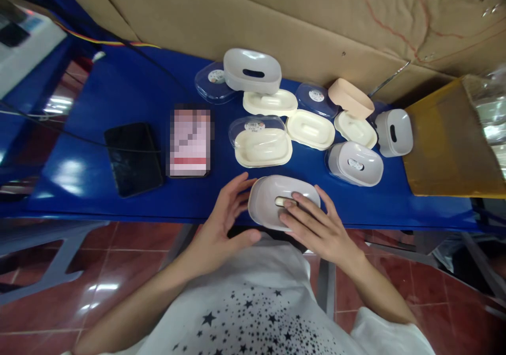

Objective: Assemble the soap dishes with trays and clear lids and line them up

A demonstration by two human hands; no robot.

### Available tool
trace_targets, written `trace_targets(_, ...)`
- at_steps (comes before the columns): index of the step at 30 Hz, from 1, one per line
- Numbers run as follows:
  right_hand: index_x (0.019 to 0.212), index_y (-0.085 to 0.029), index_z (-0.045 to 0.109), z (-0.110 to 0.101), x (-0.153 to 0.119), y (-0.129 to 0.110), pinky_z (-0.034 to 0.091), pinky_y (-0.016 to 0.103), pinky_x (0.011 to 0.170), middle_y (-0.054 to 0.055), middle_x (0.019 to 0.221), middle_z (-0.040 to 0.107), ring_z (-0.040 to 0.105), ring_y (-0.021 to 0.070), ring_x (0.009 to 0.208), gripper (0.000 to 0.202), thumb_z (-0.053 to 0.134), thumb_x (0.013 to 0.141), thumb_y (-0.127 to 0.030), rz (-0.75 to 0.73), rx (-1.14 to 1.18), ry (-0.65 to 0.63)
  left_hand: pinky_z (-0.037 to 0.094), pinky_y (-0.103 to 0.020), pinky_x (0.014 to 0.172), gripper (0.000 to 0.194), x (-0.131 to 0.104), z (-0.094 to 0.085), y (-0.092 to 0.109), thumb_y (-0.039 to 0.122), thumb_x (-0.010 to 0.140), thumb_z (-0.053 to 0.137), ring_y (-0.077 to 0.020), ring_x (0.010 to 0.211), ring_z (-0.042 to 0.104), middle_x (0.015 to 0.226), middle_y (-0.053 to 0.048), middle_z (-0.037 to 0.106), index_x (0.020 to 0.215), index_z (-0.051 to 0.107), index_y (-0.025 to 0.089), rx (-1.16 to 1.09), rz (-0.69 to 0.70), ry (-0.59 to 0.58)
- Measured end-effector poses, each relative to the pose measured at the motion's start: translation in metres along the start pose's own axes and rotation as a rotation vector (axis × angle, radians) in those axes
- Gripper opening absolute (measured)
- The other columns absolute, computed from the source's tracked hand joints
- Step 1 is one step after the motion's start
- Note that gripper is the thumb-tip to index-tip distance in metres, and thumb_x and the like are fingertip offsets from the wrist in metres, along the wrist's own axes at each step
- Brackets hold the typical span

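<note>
A light grey oval plastic dish (263, 207) with a slot in its middle sits at the table's front edge, and a cream piece (280, 201) shows through the slot. My right hand (316, 223) lies over the dish's right side with fingers stretched out, the fingertips reaching into it near the slot. To the left of the dish is my left hand (233, 215), its fingers apart and curved beside the rim; whether they touch it I cannot tell. Beyond the dish lies a cream oval tray (263, 152) with a clear lid (241, 128) resting over its back part.
Grey dishes (253, 62), cream trays (310, 129), another clear lid (316, 99) and a peach dish (351, 96) are spread along the back of the blue table (190, 199). A black tablet (134, 160) and a blurred-out screen (190, 138) lie left. A brown box (446, 138) stands right.
</note>
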State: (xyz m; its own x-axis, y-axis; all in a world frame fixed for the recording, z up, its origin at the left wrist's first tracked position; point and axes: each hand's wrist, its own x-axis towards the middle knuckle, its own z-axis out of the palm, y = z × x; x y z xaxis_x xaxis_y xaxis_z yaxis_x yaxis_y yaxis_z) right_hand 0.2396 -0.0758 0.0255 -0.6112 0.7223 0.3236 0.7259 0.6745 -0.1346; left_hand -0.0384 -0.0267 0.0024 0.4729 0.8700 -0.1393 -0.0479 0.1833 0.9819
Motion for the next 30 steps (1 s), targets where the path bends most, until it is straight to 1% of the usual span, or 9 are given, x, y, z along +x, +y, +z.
trace_targets(3, 0.153, -0.029, 0.063, -0.002, 0.02, 0.005, 0.019, 0.066, 0.143, 0.003, 0.156, 0.069, 0.06, 0.0261, 0.153, 0.048, 0.07, 0.107, -0.017, -0.1, 0.017, 0.005, 0.063, -0.05, 0.11, 0.093, -0.001, 0.01, 0.003, 0.069, 0.089, 0.085, -0.0373, 0.146, 0.063, 0.17, -0.011, 0.053, 0.168, 0.043, 0.042, -0.519, -0.148, 0.029)
trace_targets(5, 0.157, -0.031, 0.059, 0.0, 0.037, 0.017, 0.031, 0.064, 0.14, 0.002, 0.159, 0.068, 0.062, 0.0238, 0.151, 0.042, 0.059, 0.115, -0.032, -0.154, 0.145, 0.057, 0.067, -0.045, 0.105, 0.076, 0.0, 0.011, 0.005, 0.061, 0.095, 0.082, -0.0354, 0.145, 0.064, 0.166, -0.009, 0.058, 0.161, 0.053, 0.038, -0.67, -0.243, 0.137)
trace_targets(7, 0.164, -0.031, 0.052, 0.003, 0.058, 0.035, 0.047, 0.058, 0.132, 0.004, 0.162, 0.065, 0.062, 0.0238, 0.151, 0.047, 0.041, 0.12, -0.043, -0.069, 0.3, 0.158, 0.068, -0.047, 0.105, 0.061, 0.001, 0.007, 0.008, 0.054, 0.101, 0.076, -0.0366, 0.15, 0.06, 0.161, -0.009, 0.063, 0.156, 0.06, 0.033, -0.74, -0.27, 0.261)
trace_targets(9, 0.168, -0.031, 0.048, 0.007, 0.082, 0.056, 0.052, 0.057, 0.127, 0.006, 0.166, 0.061, 0.057, 0.0256, 0.156, 0.05, 0.034, 0.121, -0.041, 0.084, 0.353, 0.189, 0.067, -0.053, 0.11, 0.057, -0.001, 0.001, 0.01, 0.049, 0.103, 0.073, -0.0389, 0.155, 0.055, 0.159, -0.01, 0.066, 0.155, 0.06, 0.031, -0.772, -0.255, 0.325)
trace_targets(13, 0.166, -0.028, 0.053, 0.021, 0.124, 0.09, 0.039, 0.06, 0.135, 0.007, 0.171, 0.056, 0.048, 0.0301, 0.163, 0.051, 0.051, 0.115, -0.028, 0.075, 0.17, -0.048, 0.064, -0.058, 0.114, 0.056, -0.008, -0.005, 0.007, 0.045, 0.104, 0.072, -0.0395, 0.155, 0.056, 0.154, -0.009, 0.07, 0.156, 0.06, 0.032, -0.803, -0.246, 0.342)
trace_targets(16, 0.158, -0.022, 0.063, 0.03, 0.135, 0.102, 0.046, 0.057, 0.129, 0.009, 0.165, 0.062, 0.057, 0.0316, 0.155, 0.046, 0.053, 0.113, -0.018, 0.027, 0.035, -0.122, 0.063, -0.057, 0.115, 0.053, -0.012, -0.005, 0.004, 0.047, 0.105, 0.071, -0.0388, 0.155, 0.056, 0.155, -0.009, 0.069, 0.154, 0.063, 0.031, -0.816, -0.274, 0.339)
trace_targets(21, 0.151, -0.027, 0.069, 0.015, 0.113, 0.085, 0.058, 0.046, 0.115, 0.007, 0.148, 0.075, 0.071, 0.0266, 0.14, 0.039, 0.058, 0.114, -0.023, 0.091, 0.055, 0.102, 0.058, -0.059, 0.121, 0.051, -0.007, -0.002, 0.002, 0.049, 0.107, 0.067, -0.0384, 0.162, 0.046, 0.163, -0.008, 0.063, 0.154, 0.062, 0.032, -0.828, -0.299, 0.304)
trace_targets(26, 0.172, -0.037, 0.043, -0.008, 0.074, 0.039, 0.064, 0.046, 0.106, 0.002, 0.143, 0.079, 0.076, 0.0248, 0.132, 0.075, 0.072, 0.106, -0.016, 0.056, 0.182, 0.239, 0.052, -0.059, 0.127, 0.049, 0.009, 0.003, 0.001, 0.053, 0.11, 0.062, -0.0355, 0.163, 0.046, 0.164, -0.007, 0.063, 0.154, 0.063, 0.032, -0.874, -0.249, 0.194)
trace_targets(30, 0.176, -0.035, 0.034, -0.005, 0.052, 0.012, 0.064, 0.044, 0.102, 0.001, 0.135, 0.083, 0.079, 0.0241, 0.125, 0.086, 0.075, 0.103, -0.013, 0.017, 0.184, 0.235, 0.048, -0.059, 0.13, 0.052, 0.018, 0.009, 0.001, 0.06, 0.109, 0.061, -0.0361, 0.161, 0.049, 0.161, -0.009, 0.065, 0.149, 0.068, 0.027, -0.876, -0.263, 0.107)
